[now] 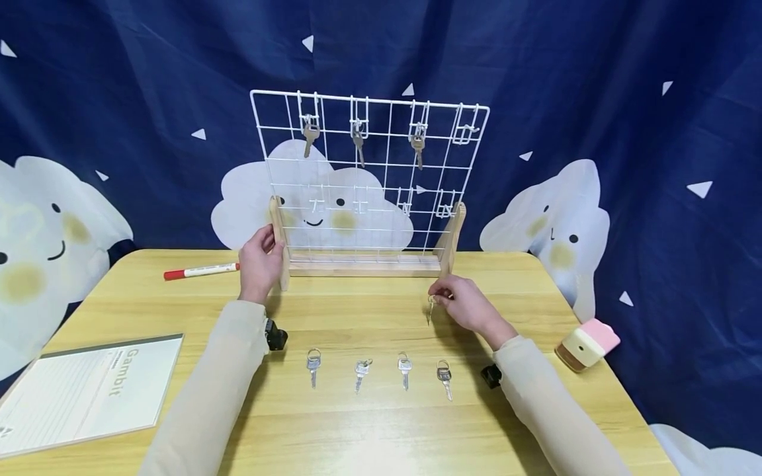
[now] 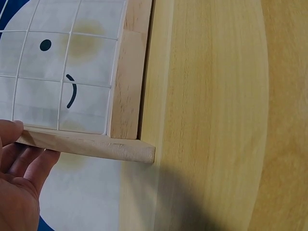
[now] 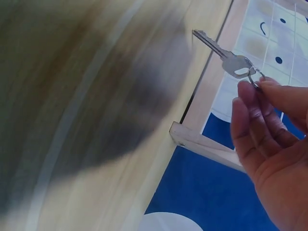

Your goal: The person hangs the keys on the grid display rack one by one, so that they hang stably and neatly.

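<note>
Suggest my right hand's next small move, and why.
Probably lift the key toward the bare top-right hook: your right hand pinches that key, the other three top hooks hold keys, and your left hand grips the rack.

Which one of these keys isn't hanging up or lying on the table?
The key held by the right hand. It alone is gripped; three hanging keys are on the rack, and four loose keys lie on the table.
</note>
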A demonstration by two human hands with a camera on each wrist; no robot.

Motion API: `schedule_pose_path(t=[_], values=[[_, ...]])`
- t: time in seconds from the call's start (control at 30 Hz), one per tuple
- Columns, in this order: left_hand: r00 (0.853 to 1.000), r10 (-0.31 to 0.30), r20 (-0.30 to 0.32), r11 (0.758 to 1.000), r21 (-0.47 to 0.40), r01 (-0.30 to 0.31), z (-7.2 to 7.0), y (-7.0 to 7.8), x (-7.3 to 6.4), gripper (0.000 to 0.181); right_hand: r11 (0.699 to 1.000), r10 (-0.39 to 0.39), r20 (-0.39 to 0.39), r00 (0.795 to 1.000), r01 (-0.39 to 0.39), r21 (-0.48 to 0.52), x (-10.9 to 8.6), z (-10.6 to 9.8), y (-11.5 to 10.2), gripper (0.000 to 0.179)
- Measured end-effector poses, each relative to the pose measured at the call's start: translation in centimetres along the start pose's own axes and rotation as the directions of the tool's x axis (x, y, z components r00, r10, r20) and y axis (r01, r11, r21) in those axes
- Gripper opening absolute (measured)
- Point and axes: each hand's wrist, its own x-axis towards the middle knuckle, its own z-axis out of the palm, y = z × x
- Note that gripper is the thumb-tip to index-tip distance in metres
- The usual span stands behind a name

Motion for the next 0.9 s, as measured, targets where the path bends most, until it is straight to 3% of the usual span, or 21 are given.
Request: schedule_pose_path(t=[0.3, 0.9], values=[[1.000, -0.011, 0.002, 1.000, -0.004, 0.011, 0.1, 0.0, -0.1, 0.043, 0.998, -0.007, -0.024, 1.000, 0.009, 0.069, -0.4, -0.7, -0.1, 0.013], [1.000, -0.003, -0.004, 1.000, 0.000, 0.003, 0.2, 0.1, -0.1, 0.045, 0.995, -0.048, -0.102, 0.994, 0.056, 0.078, 0.2, -2.4, -0.9, 0.011]])
